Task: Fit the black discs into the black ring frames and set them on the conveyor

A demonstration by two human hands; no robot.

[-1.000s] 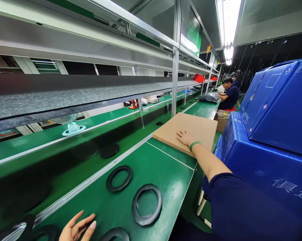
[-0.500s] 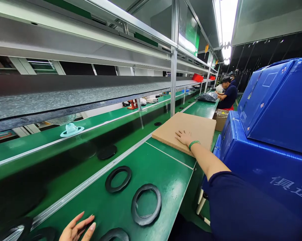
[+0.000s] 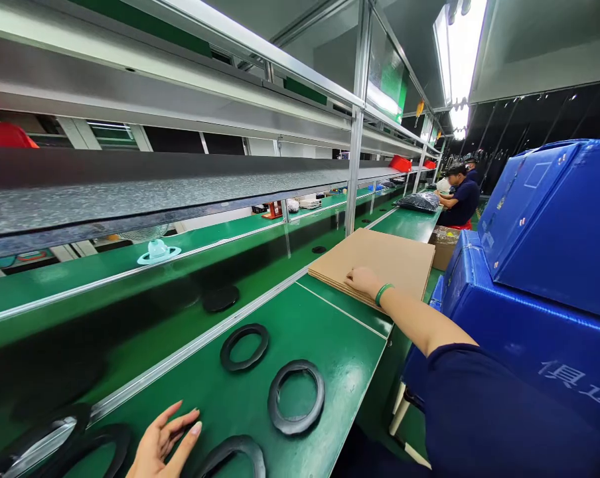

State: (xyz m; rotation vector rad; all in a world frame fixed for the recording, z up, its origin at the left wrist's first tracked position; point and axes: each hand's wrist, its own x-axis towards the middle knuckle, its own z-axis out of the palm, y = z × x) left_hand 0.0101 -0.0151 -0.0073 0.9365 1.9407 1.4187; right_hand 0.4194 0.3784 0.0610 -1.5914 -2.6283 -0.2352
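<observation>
My right hand (image 3: 360,280), with a green band at the wrist, reaches out to a stack of flat cardboard sheets (image 3: 384,260) on the green bench (image 3: 340,345). Its fingers curl over the stack's near left edge. My left hand (image 3: 165,441) hovers open at the bottom of the view, fingers apart and holding nothing. Around it on the bench lie black rubber rings: one (image 3: 244,346) ahead, one (image 3: 296,397) to its right, one (image 3: 233,455) close beside it. More rings (image 3: 101,448) lie at the left.
A dark conveyor belt (image 3: 131,318) runs along the left and carries a black disc (image 3: 220,298). A teal part (image 3: 158,251) sits on the ledge behind. Stacked blue plastic boxes (image 3: 553,219) stand close on my right. A seated person (image 3: 459,196) works farther down, near a black bag (image 3: 419,201).
My right hand lay flat on top of the cardboard; it has slid to the stack's left edge and its fingers have curled. The camera tilted slightly. My left hand stays open.
</observation>
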